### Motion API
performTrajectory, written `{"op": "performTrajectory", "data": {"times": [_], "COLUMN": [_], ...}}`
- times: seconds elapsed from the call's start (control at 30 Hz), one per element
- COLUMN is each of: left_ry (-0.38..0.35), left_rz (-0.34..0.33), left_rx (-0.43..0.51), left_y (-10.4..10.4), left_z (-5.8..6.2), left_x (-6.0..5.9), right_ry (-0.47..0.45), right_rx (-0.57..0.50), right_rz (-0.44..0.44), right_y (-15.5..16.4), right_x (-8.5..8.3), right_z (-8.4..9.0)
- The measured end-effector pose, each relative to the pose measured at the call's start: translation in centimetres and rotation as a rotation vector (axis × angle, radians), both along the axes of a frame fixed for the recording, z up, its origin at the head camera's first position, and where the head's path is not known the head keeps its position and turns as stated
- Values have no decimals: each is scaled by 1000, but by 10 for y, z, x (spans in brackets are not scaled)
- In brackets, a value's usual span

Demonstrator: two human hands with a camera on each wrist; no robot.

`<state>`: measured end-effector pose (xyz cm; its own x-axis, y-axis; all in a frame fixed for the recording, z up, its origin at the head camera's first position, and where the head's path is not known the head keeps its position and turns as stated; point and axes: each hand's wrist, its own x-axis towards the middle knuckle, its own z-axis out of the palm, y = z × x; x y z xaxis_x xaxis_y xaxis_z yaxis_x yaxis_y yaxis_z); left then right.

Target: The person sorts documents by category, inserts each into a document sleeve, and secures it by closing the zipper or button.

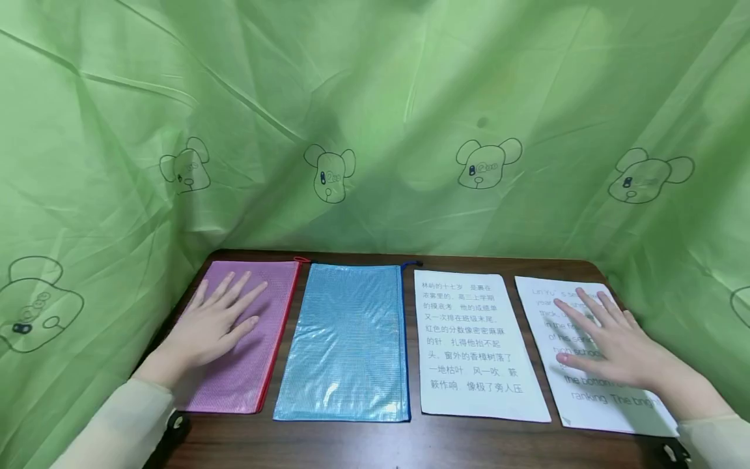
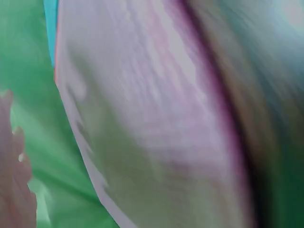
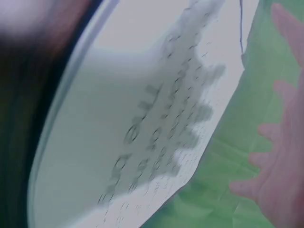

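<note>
Nothing looked filed yet: left hand (image 1: 218, 320) lay flat, fingers spread, on the pink pouch (image 1: 258, 365); right hand (image 1: 609, 342) lay flat on the English sheet (image 1: 577, 407), both on the surface (image 1: 410, 443).

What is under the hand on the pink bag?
Under the left hand you can see only the pink bag, lying flat on the table. The hand covers part of the bag, so that patch is hidden, and so is whatever is inside.
</note>
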<state>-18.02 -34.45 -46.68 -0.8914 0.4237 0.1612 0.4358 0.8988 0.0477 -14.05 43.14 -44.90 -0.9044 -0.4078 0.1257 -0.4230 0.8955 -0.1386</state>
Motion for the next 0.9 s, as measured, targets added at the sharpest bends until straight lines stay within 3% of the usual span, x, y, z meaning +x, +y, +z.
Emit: {"op": "performTrajectory", "data": {"times": [0.13,0.27,0.47,0.7,0.9], "left_ry": [-28,-67,-123,-184,-235], "left_rz": [15,51,53,19,64], "left_rx": [1,24,151,376,476], "left_y": [25,62,133,212,263], "left_z": [2,6,15,14,14], "left_x": [-9,-17,-24,-32,-34], "right_ry": [6,-22,-91,-129,-207], "right_rx": [-62,-94,-161,-211,-274], "right_rz": [14,2,-55,-131,-217], "right_y": [-11,-31,-61,-78,-84], "right_x": [-5,-10,-11,-15,-22], "right_z": [0,2,8,10,3]}}
